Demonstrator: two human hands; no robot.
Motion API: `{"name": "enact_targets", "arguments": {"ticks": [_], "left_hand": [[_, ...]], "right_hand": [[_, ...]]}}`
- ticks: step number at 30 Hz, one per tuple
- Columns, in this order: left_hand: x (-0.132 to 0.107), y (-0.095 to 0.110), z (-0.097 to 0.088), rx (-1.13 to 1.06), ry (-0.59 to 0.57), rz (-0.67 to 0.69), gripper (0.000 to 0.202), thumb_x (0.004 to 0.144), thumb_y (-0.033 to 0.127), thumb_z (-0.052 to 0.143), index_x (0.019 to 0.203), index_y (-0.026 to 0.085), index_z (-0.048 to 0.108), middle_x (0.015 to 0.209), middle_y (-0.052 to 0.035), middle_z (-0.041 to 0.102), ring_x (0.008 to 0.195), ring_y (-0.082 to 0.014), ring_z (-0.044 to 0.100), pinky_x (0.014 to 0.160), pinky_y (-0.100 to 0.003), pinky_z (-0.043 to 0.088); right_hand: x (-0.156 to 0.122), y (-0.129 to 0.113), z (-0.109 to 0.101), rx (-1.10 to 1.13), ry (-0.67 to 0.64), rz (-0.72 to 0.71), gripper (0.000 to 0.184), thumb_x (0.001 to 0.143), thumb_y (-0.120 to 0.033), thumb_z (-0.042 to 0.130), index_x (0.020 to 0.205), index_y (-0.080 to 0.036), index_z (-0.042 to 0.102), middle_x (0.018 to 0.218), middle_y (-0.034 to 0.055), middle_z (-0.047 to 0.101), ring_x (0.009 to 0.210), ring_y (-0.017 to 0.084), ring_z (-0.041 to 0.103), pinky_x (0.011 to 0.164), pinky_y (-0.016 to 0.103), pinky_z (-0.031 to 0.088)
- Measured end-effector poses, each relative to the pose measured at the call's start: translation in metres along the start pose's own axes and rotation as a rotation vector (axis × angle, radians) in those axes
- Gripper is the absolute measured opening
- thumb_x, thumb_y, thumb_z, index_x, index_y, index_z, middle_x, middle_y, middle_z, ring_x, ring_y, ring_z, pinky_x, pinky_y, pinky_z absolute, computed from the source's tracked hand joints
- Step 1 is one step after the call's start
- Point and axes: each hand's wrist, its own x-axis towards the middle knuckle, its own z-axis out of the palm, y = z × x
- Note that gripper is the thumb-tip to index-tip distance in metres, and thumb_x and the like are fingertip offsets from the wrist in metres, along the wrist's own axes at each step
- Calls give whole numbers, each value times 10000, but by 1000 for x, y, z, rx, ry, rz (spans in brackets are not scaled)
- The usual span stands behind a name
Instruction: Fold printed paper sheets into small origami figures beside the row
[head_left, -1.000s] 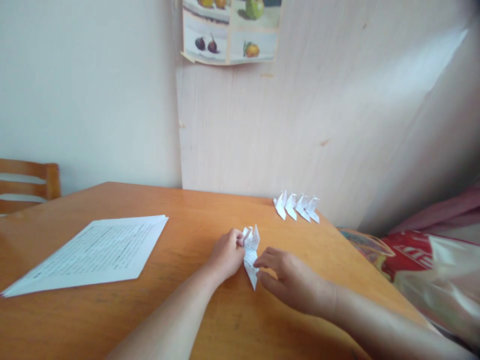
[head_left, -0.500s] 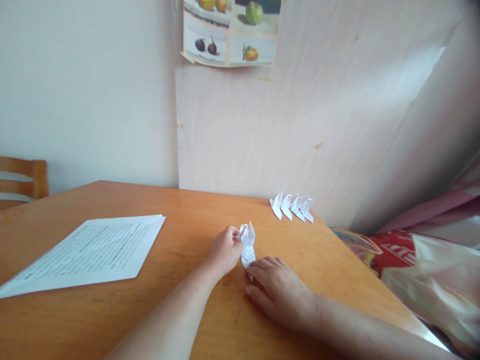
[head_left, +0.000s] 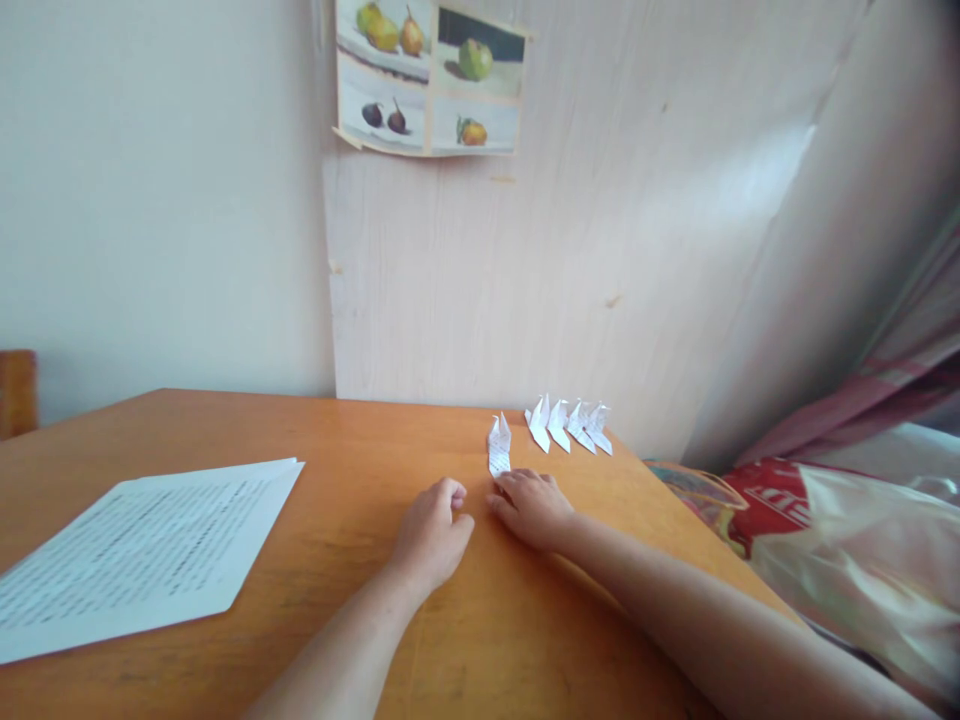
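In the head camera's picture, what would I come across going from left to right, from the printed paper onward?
Printed paper → left hand → single folded paper piece → row of four folded paper pieces → red-and-white bag.

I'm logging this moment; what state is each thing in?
Single paper figure: folded, points up
Right hand: fingers at that figure's near end
Left hand: loosely curled, holding nothing visible
Four paper figures: folded, in a row
Printed sheets: lying print up
Fruit pictures: on wall
Bag: wrinkled
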Motion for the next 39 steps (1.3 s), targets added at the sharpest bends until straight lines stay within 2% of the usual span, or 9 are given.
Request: {"name": "enact_targets", "arguments": {"ticks": [8, 14, 18, 24, 31, 39], "left_hand": [[-2, -1, -1, 59, -24, 1, 234, 794, 125, 535, 1012, 206, 558, 1039, -60, 668, 1014, -202, 618, 874, -300, 454], [-2, -4, 0, 56, -23, 18, 222, 799, 138, 520, 1007, 208, 557, 1040, -62, 664, 1011, -206, 615, 884, -314, 452], [-2, -8, 2, 43, -21, 31, 208, 810, 151, 512, 1005, 211, 550, 1042, -58, 661, 1009, -201, 616, 898, -320, 450], [-2, -10, 2, 26, -20, 29, 190, 829, 189, 520, 1015, 214, 553, 1056, -63, 664, 1018, -206, 620, 917, -335, 452], [-3, -5, -2, 4, -43, 19, 186, 837, 214, 519, 1019, 205, 560, 1062, -73, 660, 1005, -211, 619, 910, -346, 471], [-3, -1, -5, 17, -47, 14, 168, 841, 226, 522, 999, 204, 576, 1050, -69, 667, 987, -212, 624, 915, -353, 473]], "right_hand": [[58, 42, 10, -26, 39, 124, 448, 996, -508, 354, 1091, -200, 666, 1230, 134, 668, 1188, 297, 555, 954, 439, 370], [80, 63, 19, -39, 66, 154, 483, 996, -512, 346, 1169, -196, 667, 1326, 146, 622, 1270, 314, 497, 1063, 498, 282], [83, 69, 22, -50, 115, 168, 472, 981, -518, 394, 1233, -204, 641, 1361, 128, 608, 1324, 311, 444, 1104, 490, 233], [78, 70, 19, -70, 173, 206, 447, 1004, -460, 347, 1179, -204, 669, 1257, 135, 664, 1227, 305, 510, 1018, 440, 323], [74, 69, 17, -69, 137, 214, 503, 988, -534, 347, 1144, -206, 695, 1239, 147, 673, 1211, 331, 511, 983, 471, 331], [76, 70, 18, -64, 131, 226, 519, 981, -545, 346, 1145, -203, 700, 1252, 158, 669, 1224, 348, 502, 979, 494, 330]]}}
